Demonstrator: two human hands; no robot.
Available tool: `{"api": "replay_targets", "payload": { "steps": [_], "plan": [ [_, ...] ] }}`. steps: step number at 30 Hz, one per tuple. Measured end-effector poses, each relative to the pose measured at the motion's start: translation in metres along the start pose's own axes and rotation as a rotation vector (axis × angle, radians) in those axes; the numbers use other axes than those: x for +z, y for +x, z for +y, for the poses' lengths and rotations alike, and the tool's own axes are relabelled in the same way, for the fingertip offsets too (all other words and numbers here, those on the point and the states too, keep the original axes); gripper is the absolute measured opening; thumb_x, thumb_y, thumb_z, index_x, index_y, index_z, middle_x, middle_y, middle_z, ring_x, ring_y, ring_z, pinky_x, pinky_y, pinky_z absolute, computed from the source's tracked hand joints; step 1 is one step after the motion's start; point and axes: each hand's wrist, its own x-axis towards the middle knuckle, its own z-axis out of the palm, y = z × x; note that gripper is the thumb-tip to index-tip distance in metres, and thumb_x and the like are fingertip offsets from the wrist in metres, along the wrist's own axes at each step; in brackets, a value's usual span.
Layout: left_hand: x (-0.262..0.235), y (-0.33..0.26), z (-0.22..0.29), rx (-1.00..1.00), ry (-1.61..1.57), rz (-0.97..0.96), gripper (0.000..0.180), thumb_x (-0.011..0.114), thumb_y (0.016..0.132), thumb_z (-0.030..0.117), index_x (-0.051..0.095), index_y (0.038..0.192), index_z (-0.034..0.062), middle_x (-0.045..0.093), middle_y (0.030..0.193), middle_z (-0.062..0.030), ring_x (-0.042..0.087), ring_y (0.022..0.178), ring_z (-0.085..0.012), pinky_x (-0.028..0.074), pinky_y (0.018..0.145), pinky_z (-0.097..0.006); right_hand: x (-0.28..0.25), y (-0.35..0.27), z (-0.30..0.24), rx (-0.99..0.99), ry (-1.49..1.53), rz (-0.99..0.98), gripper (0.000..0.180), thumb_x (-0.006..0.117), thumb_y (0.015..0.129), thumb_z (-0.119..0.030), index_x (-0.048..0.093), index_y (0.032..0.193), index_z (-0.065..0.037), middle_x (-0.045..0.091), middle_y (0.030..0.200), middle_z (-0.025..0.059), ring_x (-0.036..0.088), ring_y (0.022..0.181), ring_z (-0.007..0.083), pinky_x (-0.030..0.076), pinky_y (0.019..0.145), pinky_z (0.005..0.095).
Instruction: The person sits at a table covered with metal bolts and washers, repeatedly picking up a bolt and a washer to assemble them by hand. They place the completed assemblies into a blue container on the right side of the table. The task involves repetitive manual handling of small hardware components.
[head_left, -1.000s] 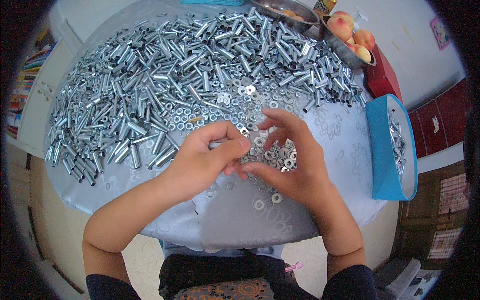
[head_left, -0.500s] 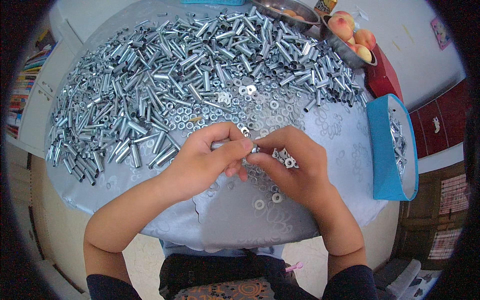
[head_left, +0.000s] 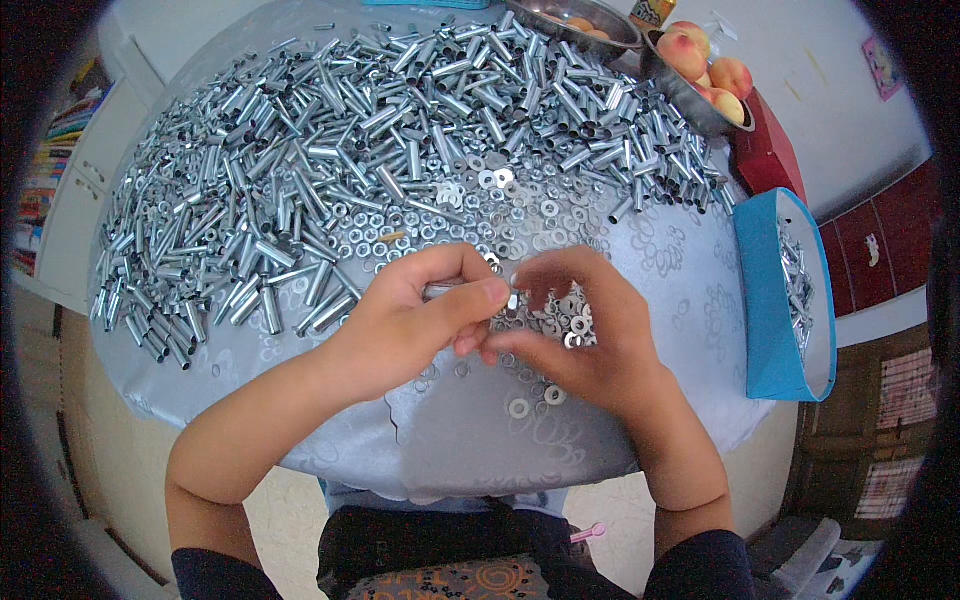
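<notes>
My left hand (head_left: 415, 315) is closed around a slim metal bolt (head_left: 436, 291), with thumb and index finger pinching it. A small nut (head_left: 514, 300) shows at the end beyond my left thumb. Beside it my right hand (head_left: 605, 325) is open, thumb and index finger spread apart around that end without gripping it. Loose flat washers (head_left: 577, 312) lie on the table behind and below my right hand. Hex nuts (head_left: 360, 236) sit just past my left hand. Beyond them spreads a large heap of shiny metal sleeves (head_left: 380, 120).
A pale patterned cloth covers the round table (head_left: 500, 440). At the right edge stands a blue fabric bin (head_left: 765, 310) with metal parts inside. Behind it are a red box (head_left: 765, 150), a metal bowl (head_left: 675, 95) of peaches (head_left: 683, 55) and another metal bowl (head_left: 625, 30).
My right thumb and index finger have parted from the bolt's nut end, the thumb dropping lower. My left hand has stayed in place, still gripping the bolt.
</notes>
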Motion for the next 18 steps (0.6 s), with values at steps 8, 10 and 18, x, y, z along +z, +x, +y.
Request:
{"api": "replay_targets", "payload": {
  "steps": [8, 10, 18],
  "plan": [
    [-0.002, 0.002, -0.004, -0.013, -0.075, -0.01, 0.017, 0.052, 0.085, 0.018, 0.052, 0.081, 0.0012, 0.048, 0.061, -0.0012, 0.05, 0.059, -0.0093, 0.044, 0.059, -0.024, -0.001, -0.004, 0.006, -0.057, -0.018, -0.005, 0.028, 0.071, 0.066, -0.012, 0.058, 0.091, -0.006, 0.058, 0.076, 0.0079, 0.056, 0.068, 0.0249, 0.044, 0.059, 0.0326],
    [-0.002, 0.002, -0.005, -0.03, -0.081, -0.001, 0.017, 0.052, 0.085, 0.018, 0.052, 0.081, 0.0012, 0.048, 0.061, -0.0011, 0.051, 0.059, -0.0099, 0.044, 0.058, -0.024, 0.0, 0.001, 0.0, -0.012, 0.022, 0.052, 0.026, 0.07, 0.067, -0.011, 0.059, 0.09, -0.006, 0.058, 0.075, 0.0079, 0.056, 0.068, 0.0249, 0.043, 0.058, 0.0327],
    [-0.002, 0.003, -0.005, -0.047, -0.11, 0.007, 0.018, 0.052, 0.085, 0.018, 0.052, 0.081, 0.0011, 0.047, 0.06, -0.0008, 0.05, 0.058, -0.01, 0.044, 0.058, -0.024, -0.001, -0.001, 0.008, -0.124, -0.011, 0.045, 0.024, 0.069, 0.068, -0.012, 0.059, 0.089, -0.006, 0.058, 0.075, 0.0081, 0.056, 0.067, 0.025, 0.043, 0.057, 0.033]
  ]
}}
